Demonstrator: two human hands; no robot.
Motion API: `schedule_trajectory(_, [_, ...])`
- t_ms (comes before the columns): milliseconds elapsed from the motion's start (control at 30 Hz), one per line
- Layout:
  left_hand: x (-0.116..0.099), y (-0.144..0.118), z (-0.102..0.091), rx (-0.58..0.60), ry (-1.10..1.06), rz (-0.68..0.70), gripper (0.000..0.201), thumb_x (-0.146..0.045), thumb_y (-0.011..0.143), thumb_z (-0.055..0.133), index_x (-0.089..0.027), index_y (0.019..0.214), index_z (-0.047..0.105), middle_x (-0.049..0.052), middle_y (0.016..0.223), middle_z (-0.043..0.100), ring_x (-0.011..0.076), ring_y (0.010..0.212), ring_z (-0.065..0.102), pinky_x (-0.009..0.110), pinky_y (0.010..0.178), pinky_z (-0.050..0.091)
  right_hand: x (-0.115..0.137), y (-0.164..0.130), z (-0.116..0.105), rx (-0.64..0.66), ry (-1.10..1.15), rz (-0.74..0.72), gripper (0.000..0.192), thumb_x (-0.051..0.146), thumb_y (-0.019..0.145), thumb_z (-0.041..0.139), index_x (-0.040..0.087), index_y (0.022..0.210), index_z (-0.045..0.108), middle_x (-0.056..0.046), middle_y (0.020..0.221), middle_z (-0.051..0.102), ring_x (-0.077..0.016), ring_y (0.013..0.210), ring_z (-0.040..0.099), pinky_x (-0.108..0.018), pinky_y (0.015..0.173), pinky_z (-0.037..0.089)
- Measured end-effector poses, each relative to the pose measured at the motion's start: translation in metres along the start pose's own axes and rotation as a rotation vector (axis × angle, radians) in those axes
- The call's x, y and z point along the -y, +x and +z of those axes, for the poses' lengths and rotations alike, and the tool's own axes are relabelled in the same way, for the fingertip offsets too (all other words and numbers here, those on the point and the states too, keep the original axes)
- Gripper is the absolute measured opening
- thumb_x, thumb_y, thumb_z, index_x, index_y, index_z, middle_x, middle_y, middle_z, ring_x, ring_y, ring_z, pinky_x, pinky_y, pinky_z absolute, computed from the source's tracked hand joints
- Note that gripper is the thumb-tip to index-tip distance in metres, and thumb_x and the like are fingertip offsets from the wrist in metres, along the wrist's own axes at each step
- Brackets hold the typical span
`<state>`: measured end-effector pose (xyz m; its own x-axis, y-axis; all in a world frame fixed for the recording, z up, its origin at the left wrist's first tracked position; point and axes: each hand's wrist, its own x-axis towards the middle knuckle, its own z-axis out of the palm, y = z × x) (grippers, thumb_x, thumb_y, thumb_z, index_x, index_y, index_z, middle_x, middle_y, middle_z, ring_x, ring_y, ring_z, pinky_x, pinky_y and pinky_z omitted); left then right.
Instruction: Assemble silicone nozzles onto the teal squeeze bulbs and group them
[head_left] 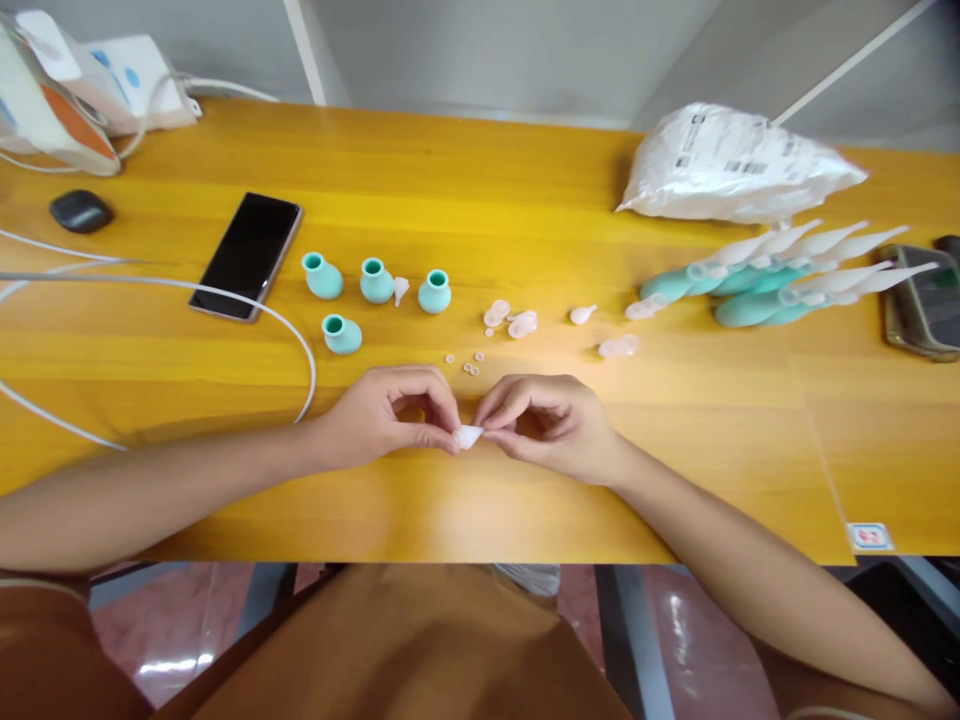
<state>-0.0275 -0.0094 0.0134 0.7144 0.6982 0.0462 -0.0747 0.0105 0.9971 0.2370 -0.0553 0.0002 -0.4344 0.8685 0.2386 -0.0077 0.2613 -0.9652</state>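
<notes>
My left hand [401, 410] pinches the wide end of a small white tapered nozzle tip [469, 437]. At its narrow end, the fingertips of my right hand [551, 425] are pinched as well. Just beyond my hands lie several tiny pale rings [469, 368]. Farther off are translucent pale pieces [523, 323] and a loose nozzle piece [582, 315]. Several teal squeeze bulbs with open necks stand to the left, among them one bulb [435, 292] and another bulb [342, 335]. A small white piece [401, 290] lies between two of them.
At the right, several teal bulbs with long pale nozzles [795, 265] lie in rows before a white plastic bag [735, 165]. A cased phone [926, 300] is at the far right. To the left are a black smartphone [247, 255], a mouse [81, 211] and a white cable [289, 335].
</notes>
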Motion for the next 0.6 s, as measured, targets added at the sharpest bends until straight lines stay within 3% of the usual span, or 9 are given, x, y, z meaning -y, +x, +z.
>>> schedule_trajectory(200, [-0.0006,-0.0001,-0.0022,0.038,0.035,-0.004,0.024,-0.036,0.091,0.098,-0.019,0.088,0.082,0.003,0.088,0.079,0.0151,0.082,0.076,0.025,0.077,0.063,-0.0017,-0.0014,-0.0016,0.031,-0.01,-0.016,0.006,0.021,0.1,0.086,0.023,0.098,0.08,-0.007,0.104,0.087,-0.0152,0.081,0.081,-0.027,0.067,0.064])
schedule_trajectory(600, [-0.0012,-0.0025,0.0,-0.024,0.023,-0.025,0.032,-0.043,0.087,0.102,-0.018,0.085,0.081,0.003,0.087,0.08,0.0155,0.079,0.074,0.027,0.075,0.061,-0.0006,-0.0007,-0.0001,0.034,0.029,0.006,0.008,0.022,0.1,0.086,0.021,0.096,0.079,-0.008,0.103,0.087,-0.016,0.084,0.082,-0.027,0.071,0.064])
